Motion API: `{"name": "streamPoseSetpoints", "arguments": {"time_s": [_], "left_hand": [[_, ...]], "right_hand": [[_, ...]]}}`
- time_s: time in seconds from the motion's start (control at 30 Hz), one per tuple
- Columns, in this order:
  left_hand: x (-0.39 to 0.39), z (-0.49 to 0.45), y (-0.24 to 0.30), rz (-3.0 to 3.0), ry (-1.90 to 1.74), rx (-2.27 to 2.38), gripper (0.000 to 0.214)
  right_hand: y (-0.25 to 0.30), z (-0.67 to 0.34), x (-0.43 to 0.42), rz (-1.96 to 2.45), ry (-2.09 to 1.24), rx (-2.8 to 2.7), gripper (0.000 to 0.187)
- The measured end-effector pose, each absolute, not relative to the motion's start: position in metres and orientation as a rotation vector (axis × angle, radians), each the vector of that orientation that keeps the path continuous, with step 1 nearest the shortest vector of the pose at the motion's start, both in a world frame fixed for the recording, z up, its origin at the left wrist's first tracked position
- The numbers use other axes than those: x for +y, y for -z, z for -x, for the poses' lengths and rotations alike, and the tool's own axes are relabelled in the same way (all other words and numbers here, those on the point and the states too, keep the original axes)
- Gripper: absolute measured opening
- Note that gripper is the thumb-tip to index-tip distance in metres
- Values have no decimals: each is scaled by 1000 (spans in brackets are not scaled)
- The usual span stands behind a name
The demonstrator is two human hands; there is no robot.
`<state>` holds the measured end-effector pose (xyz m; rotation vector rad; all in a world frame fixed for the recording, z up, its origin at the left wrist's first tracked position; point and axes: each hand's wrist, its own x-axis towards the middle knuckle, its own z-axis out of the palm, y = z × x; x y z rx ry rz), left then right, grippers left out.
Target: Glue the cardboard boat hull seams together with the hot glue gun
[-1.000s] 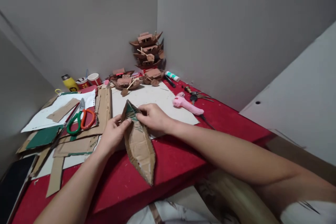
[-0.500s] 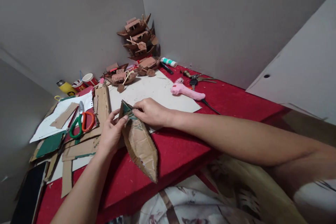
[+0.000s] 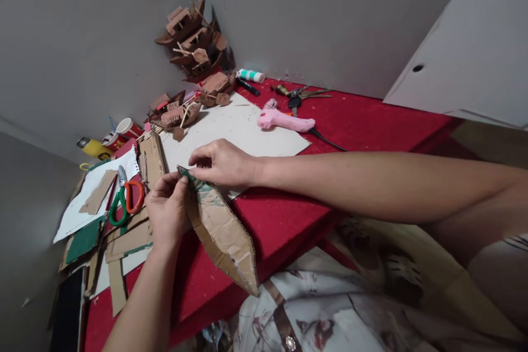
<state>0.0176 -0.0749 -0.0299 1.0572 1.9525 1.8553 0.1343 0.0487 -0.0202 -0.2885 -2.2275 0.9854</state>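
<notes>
A pointed, boat-shaped cardboard hull (image 3: 220, 231) with green print near its far tip stands on edge over the red table (image 3: 363, 121). My left hand (image 3: 165, 209) pinches the hull's far tip from the left side. My right hand (image 3: 225, 164) pinches the same tip from the right, fingers closed on the cardboard. The hull's near point hangs past the table's front edge above my lap.
Scissors (image 3: 126, 201) with green and orange handles lie on cardboard scraps at left. A pink glue gun (image 3: 284, 120) rests by a white board (image 3: 243, 132). Finished cardboard boats (image 3: 192, 38) are stacked in the corner, with cups (image 3: 124, 126) and a yellow bottle (image 3: 94, 147) along the wall.
The view has swung so everything sits lower-left and tilted. Both hands have stayed on the hull's far tip, with the left fingers now closer around it.
</notes>
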Motion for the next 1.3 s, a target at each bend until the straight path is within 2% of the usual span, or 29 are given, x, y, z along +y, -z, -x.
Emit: {"name": "streamPoseSetpoints", "arguments": {"time_s": [0.47, 1.07, 1.3], "left_hand": [[-73, -25, 30, -1108, -1852, 1973, 18], [-70, -25, 33, -1138, -1846, 2027, 20], [-69, -26, 35, -1088, -1821, 2011, 19]], "right_hand": [[20, -132, 52, 184, -930, -2281, 23], [21, -128, 56, 146, -1044, -2254, 21], [21, -130, 53, 196, -975, -2328, 22]]}}
